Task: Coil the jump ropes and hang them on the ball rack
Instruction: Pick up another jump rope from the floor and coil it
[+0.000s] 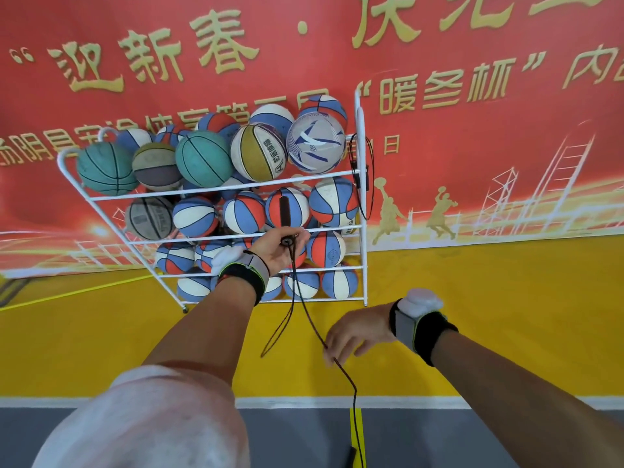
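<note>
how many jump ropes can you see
2: a held rope, between left hand and right hand; a hung rope on the ball rack's right post. More may be hidden.

Black wristbands [241, 278], white pods [424, 299] on top; white sleeve [158, 420]

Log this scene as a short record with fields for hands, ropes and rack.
left hand: raised before the rack, grips the handle
right hand: lower, pinches the rope
rope: one loop hangs from the left hand; the rest trails to the floor
rack: white, full of balls
second rope: hangs at the rack's right post
</note>
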